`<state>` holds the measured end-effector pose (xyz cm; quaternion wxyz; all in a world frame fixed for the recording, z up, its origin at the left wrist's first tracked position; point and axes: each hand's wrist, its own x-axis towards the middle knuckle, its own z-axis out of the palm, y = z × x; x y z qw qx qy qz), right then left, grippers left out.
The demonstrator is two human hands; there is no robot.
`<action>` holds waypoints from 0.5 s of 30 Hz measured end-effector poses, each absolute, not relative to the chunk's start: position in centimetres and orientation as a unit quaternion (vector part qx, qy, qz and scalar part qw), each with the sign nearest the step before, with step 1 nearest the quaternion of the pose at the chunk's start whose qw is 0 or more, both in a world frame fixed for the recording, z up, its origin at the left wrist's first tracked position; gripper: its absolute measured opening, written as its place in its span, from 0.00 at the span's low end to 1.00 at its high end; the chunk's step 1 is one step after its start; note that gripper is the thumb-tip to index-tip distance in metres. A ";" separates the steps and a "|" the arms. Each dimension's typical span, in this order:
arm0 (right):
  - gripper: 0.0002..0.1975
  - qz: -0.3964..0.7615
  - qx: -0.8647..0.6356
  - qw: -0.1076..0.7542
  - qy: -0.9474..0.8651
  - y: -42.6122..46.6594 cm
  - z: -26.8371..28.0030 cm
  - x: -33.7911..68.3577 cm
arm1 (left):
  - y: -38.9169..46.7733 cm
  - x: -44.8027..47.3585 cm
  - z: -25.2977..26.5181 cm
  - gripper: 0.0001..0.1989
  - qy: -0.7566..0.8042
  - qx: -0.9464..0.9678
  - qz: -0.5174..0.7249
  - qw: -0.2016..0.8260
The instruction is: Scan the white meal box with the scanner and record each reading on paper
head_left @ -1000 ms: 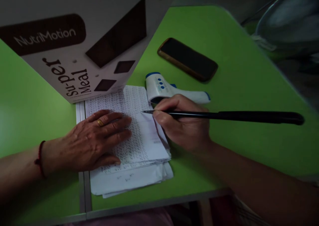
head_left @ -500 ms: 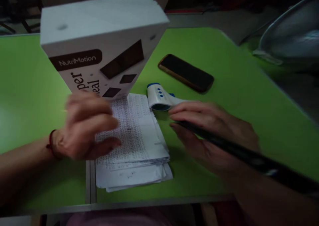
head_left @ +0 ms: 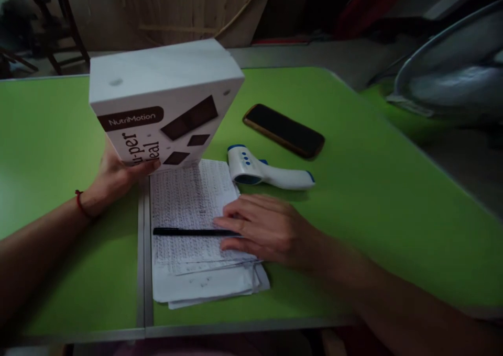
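Observation:
A white NutriMotion box stands upright at the back edge of the handwritten papers. My left hand grips its lower left side, thumb across the front face and the other fingers hidden behind it. Across the papers lies a black pen. My right hand is over the pen's right end, slightly blurred, with thumb and fingers apart on either side of it. Just beyond that hand, a white and blue infrared thermometer rests on the table.
A dark phone in a brown case lies behind the thermometer on the green table. A metal-edged seam runs along the papers' left side. Off the right edge is a large round shiny object. A wooden chair stands at the back left.
My left hand has moved from above the papers to grip the box. My right hand has moved left, and the pen it held now lies on the papers. The camera view has shifted.

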<state>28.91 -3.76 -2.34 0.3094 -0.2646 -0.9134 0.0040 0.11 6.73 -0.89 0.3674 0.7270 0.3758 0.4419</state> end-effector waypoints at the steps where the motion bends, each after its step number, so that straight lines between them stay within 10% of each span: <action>1: 0.07 -0.009 -0.278 0.326 -0.904 -3.4 -2.3 29.4 | 6.9 -0.1 -1.0 0.31 0.379 0.724 0.435 0.377; 8: 0.30 -0.175 -0.440 0.313 -0.823 0.3 -6.0 35.6 | 7.5 -1.1 -1.9 0.39 0.407 0.720 0.450 0.337; 15: 0.18 -0.027 -0.503 0.448 -0.739 -0.2 -4.9 34.8 | 5.8 -0.4 -0.9 0.37 0.409 0.718 0.453 0.335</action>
